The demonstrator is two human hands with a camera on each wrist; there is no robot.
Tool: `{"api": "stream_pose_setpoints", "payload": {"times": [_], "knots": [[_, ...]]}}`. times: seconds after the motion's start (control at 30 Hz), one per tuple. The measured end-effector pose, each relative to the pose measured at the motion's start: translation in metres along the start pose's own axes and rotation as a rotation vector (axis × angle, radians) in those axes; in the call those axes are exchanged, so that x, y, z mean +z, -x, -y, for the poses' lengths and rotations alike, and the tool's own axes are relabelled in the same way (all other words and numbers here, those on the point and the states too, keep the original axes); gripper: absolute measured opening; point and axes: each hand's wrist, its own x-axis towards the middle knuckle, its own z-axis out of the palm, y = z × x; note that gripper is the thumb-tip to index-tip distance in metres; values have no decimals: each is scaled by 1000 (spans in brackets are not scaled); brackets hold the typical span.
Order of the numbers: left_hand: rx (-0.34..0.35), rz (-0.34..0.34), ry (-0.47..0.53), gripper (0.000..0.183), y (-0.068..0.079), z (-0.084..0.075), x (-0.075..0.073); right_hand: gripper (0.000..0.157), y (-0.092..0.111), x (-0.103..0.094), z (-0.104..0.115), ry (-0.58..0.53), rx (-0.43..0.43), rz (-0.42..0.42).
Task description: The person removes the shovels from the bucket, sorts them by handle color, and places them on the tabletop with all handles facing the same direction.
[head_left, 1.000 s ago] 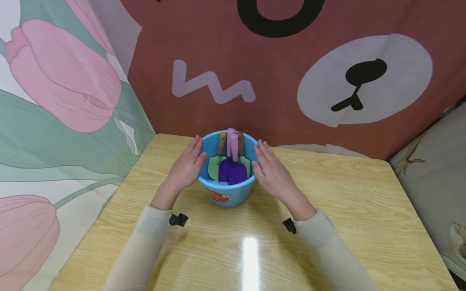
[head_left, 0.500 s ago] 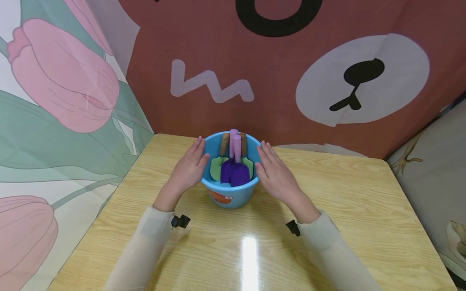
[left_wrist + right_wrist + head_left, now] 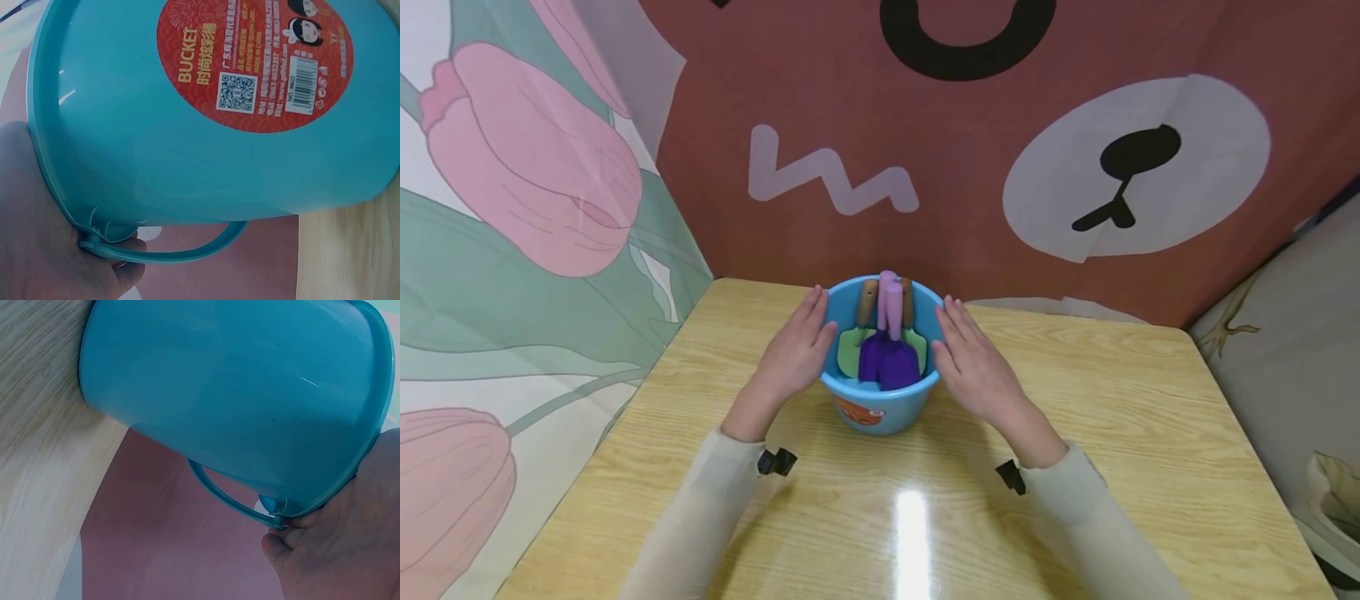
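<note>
A light blue plastic bucket point(image 3: 904, 410) stands upright on the table between two hands. Inside it lean small shovels: purple ones point(image 3: 898, 365) with pink handles in front, green ones point(image 3: 852, 353) with brown handles behind. My left hand point(image 3: 793, 357) presses the bucket's left side at the rim, fingers straight. Opposite it, the right hand point(image 3: 979, 367) lies flat along the right side of the rim. In the left wrist view, the bucket's handle point(image 3: 169, 256) hangs down on the far side by the fingers, and a red label point(image 3: 219, 75) shows on the wall.
The wood-grain table point(image 3: 1075, 400) extends to both sides and toward the front. A brown cloth with a bear face point(image 3: 820, 242) hangs right behind its back edge. A tulip-print cloth point(image 3: 535, 167) hangs at left, a grey one point(image 3: 1300, 333) at right.
The bucket, with the shovels in it, has shifted slightly to the right along the table. Both hands have moved with it, staying at its sides.
</note>
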Motion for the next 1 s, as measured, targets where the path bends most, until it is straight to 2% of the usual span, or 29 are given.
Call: {"api": "stream_pose_setpoints", "payload": {"times": [1.0], "knots": [[31, 0, 11, 59, 4, -18, 12, 62, 21, -11, -8, 3, 32, 3]]}}
